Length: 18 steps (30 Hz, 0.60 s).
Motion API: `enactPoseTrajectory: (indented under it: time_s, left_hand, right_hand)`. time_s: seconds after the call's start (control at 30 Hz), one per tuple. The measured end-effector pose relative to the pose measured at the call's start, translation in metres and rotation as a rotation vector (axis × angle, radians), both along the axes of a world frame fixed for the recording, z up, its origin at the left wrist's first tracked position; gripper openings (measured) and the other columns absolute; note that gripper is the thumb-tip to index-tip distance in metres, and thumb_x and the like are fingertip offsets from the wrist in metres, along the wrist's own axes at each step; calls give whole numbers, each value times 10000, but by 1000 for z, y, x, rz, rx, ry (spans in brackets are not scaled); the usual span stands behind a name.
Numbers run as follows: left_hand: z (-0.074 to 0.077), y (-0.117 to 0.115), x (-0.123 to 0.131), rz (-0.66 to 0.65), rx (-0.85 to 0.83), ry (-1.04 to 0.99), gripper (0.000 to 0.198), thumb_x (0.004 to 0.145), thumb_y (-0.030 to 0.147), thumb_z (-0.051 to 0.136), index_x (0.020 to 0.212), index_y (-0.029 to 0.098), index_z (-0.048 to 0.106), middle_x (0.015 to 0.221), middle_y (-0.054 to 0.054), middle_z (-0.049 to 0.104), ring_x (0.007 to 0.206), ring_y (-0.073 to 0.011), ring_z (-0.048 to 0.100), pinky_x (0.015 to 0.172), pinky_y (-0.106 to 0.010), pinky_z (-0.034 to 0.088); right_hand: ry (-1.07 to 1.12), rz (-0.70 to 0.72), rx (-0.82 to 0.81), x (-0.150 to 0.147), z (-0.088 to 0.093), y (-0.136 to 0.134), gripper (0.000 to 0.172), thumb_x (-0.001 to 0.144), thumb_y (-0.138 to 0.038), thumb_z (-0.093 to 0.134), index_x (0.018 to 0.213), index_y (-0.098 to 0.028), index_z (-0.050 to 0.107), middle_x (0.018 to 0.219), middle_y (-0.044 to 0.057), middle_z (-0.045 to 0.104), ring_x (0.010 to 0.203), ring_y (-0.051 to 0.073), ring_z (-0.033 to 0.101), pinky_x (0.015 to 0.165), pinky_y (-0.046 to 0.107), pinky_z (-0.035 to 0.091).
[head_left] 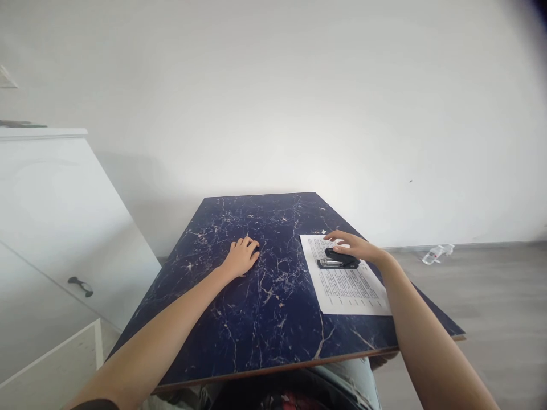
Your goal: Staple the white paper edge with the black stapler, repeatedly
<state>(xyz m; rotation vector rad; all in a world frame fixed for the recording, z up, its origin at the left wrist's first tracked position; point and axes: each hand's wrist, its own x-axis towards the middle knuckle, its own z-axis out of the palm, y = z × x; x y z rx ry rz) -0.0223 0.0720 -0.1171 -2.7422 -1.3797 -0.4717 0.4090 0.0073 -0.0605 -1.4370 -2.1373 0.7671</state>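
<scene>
One black stapler atop printed sheet

Left hand rests palm-down on blue marbled tabletop, empty, fingers loosely spread. Right hand open over the stapler, thumb by its top; cannot tell whether touching.

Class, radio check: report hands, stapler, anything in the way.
Left hand on blue marbled tabletop. Right hand over black stapler. Stapler on printed sheet, covering some text.

Printed paper on blue table.
</scene>
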Motion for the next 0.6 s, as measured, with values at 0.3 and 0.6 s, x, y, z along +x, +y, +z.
enactPoseTrajectory:
  time_s: [0.3,0.6]
  left_hand:
    - [-1,-1,0,-1,-37,-24,330,1044,359,411,1286,239,601,1320,-123,571,1221,-321,525,1031,-509,409]
    - [32,-62,35,-166,164,-406,403,1078,295,260,1108,183,646,1126,-123,671,1042,-229,610,954,-412,465]
  right_hand:
    - [-38,135,-201,-1,4,-4,677,822,-623,715,1394,-272,635,1519,120,535,1362,339,521,1138,463,429]
    - [-107,217,-130,-25,3,0,554,840,-502,713,1342,-271,669,1424,92,615,1243,285,593,1053,406,472]
